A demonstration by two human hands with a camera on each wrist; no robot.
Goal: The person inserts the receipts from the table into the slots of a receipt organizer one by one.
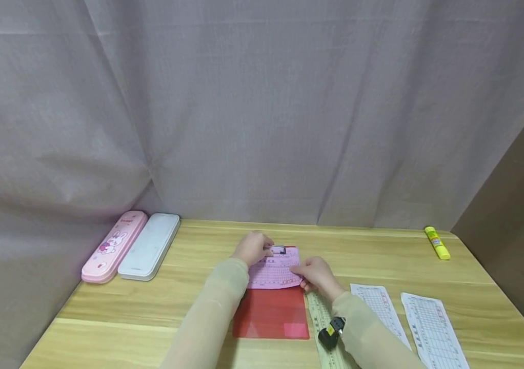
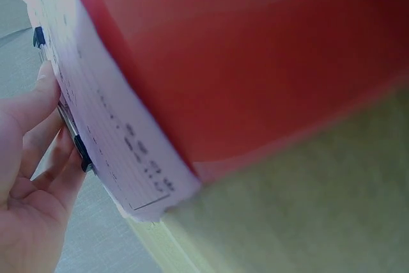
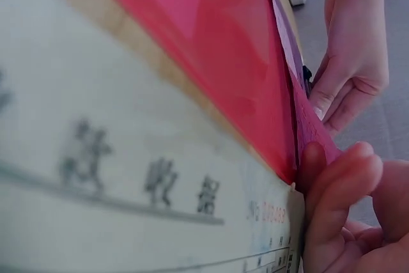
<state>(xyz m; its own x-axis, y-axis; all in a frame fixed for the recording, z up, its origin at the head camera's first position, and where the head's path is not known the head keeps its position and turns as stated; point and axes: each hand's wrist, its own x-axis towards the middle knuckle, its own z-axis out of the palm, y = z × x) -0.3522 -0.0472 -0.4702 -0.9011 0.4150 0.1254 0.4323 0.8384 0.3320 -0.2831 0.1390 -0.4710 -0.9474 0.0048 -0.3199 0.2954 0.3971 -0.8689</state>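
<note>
A red clipboard (image 1: 268, 313) lies on the table with a pink printed slip (image 1: 273, 274) over its upper half. At the top edge my left hand (image 1: 250, 249) grips the clipboard's metal clip (image 1: 280, 250); in the left wrist view its thumb (image 2: 46, 91) lies on the clip, fingers behind. My right hand (image 1: 319, 277) pinches the slip's right edge, seen in the right wrist view as a lifted pink corner (image 3: 317, 137) between thumb and finger. Beneath the right wrist lies a pale yellow-green printed slip (image 1: 319, 318), beside the clipboard.
Two white printed slips (image 1: 377, 302) (image 1: 435, 328) lie to the right. A yellow glue stick (image 1: 437, 243) is at the back right. At the back left are a pink pencil case (image 1: 114, 247) with a rabbit and a white case (image 1: 149, 247). Grey cloth (image 1: 262, 113) hangs behind the table.
</note>
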